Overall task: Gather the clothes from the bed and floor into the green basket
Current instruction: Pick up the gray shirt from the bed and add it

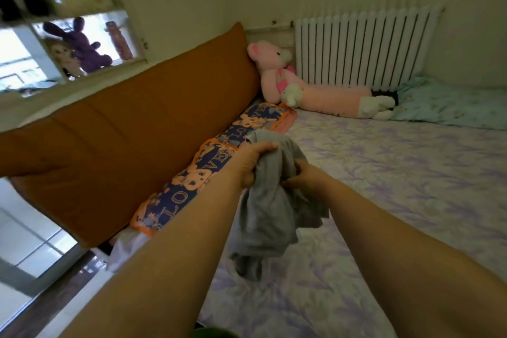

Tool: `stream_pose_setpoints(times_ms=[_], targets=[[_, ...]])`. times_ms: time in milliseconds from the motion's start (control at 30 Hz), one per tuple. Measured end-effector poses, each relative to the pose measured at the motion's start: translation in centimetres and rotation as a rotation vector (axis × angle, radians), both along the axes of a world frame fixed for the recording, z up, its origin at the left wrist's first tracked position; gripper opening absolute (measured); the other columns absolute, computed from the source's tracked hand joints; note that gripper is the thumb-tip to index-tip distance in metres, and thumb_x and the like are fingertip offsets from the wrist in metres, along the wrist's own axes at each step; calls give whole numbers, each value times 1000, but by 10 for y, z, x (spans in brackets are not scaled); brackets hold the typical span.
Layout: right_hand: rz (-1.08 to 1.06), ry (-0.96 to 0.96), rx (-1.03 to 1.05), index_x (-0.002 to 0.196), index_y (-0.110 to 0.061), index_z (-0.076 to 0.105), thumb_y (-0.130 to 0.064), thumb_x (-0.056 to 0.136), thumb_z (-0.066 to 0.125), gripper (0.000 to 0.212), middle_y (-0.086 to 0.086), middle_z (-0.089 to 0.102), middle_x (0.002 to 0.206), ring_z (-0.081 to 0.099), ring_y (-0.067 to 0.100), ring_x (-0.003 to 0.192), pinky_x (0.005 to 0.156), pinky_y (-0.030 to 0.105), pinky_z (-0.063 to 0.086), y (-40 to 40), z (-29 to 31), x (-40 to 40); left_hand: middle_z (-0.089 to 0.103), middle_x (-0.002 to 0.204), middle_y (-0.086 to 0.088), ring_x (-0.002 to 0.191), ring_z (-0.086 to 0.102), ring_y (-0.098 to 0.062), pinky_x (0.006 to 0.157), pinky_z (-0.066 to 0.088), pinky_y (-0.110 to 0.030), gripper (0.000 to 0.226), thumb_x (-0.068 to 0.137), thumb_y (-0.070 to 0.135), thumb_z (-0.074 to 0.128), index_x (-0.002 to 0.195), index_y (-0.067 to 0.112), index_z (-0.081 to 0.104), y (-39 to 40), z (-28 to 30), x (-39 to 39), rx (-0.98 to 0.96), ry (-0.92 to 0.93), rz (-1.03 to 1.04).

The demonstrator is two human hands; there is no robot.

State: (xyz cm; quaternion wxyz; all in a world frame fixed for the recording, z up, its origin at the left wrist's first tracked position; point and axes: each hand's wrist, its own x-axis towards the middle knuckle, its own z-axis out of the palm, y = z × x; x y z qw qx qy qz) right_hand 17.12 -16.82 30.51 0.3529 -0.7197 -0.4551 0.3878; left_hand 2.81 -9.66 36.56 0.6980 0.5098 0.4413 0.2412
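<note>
- Clearly the step in hand is the pick-up: both hands hold one grey garment (270, 200) bunched up above the bed (397, 186), its lower folds hanging just over the purple-flowered sheet.
- Left hand (253, 163) grips the upper edge of the cloth, fingers curled over the top and thumb underneath.
- Right hand (304, 177) pinches the cloth from the other side, close beside the left one.
- No other loose clothing shows on the bed; a pink plush bear (277, 68) and a pale green pillow (450, 107) lie at the far end, and a patterned blanket (214, 162) runs along the orange cushion (142, 129).
- At the bottom edge a dark green curve (211, 333) peeks in, probably the basket's rim, though too little shows to be sure.
- Next move, as I judge it: bring the bundle back and down towards that green rim, and let go only once the trailing folds are over the opening, so nothing drapes outside.
- The floor is barely in view, so what is left there cannot be told.
</note>
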Motion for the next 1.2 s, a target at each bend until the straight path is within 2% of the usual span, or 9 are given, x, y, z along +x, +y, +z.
stream_pose_setpoints(times_ms=[167,300,500,600,700,900,967,1033,1200], targets=[[-84,-175,-64,84,-1,58,-9,90,47,15,13,52,75,48,24,66,69,37,41,0,16,-17,62,105,-17,97,60,-31,93,50,-44,29,70,-1,57,99,3,61,4,9,-26,13,-7,140],[-121,-382,-199,117,4,57,-5,98,35,31,26,56,122,56,40,111,95,46,48,7,38,-26,54,122,-12,112,53,-31,95,46,-43,39,85,4,66,121,5,51,14,-1,-61,256,309,150],[-143,-301,-85,142,-5,40,-7,101,25,44,18,36,151,39,34,134,112,40,34,8,47,-61,26,154,-20,136,37,-40,107,42,-50,124,65,48,84,153,6,7,10,-26,-95,315,918,71],[-34,-296,-19,119,-16,60,-1,98,27,41,17,49,134,45,31,125,101,34,35,9,49,-80,-6,161,-19,146,10,-44,115,23,-59,143,59,51,86,152,18,-17,5,-35,-105,609,1051,-88],[86,-323,-5,73,-24,48,6,92,29,39,13,52,99,47,24,94,78,29,32,9,53,-94,6,162,-14,148,8,-40,117,19,-57,133,64,48,85,154,22,-9,-2,-42,-107,764,944,-413],[267,-375,-31,98,-25,56,-7,96,36,27,5,58,110,51,24,102,86,32,38,5,59,-95,58,126,-11,112,55,-26,95,46,-38,63,77,35,77,131,16,51,-25,-55,-106,621,688,-423],[380,-455,-110,116,-23,55,-29,96,51,21,4,56,123,51,23,111,93,34,38,3,63,-91,62,110,-12,98,57,-24,84,46,-34,39,85,30,68,118,12,57,-27,-58,-104,676,759,-358],[487,-561,-263,133,-20,47,-44,84,68,58,2,52,132,48,23,122,100,34,36,0,66,-85,64,101,-10,94,60,-27,81,50,-35,24,90,28,57,109,14,59,-23,-60,-104,726,836,-228],[506,-888,-514,124,-13,60,-32,81,71,48,11,60,121,59,28,105,92,35,47,4,43,-87,63,96,-9,83,59,-24,71,47,-33,19,95,21,45,99,10,59,-21,-55,-107,737,958,42]])
